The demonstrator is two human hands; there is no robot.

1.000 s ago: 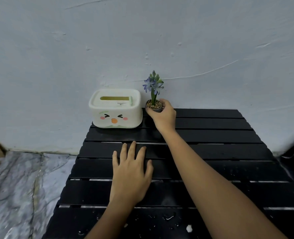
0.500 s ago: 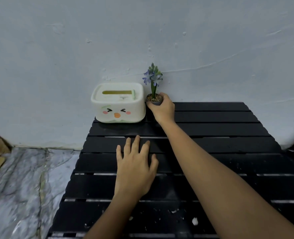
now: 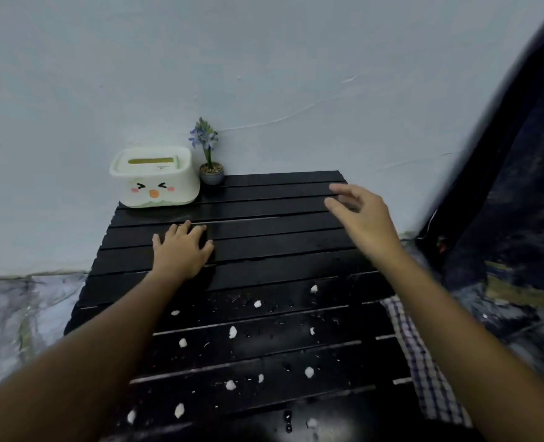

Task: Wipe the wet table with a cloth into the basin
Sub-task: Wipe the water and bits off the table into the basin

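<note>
Above the table's [image 3: 264, 244] right edge, right hand [image 3: 364, 218] (empty) hovers.

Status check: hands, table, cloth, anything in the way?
Left hand flat on table, right hand open, above it. Table wet, white bits scattered. Checked cloth at right edge, untouched. Tissue box, flower pot at back.
</note>
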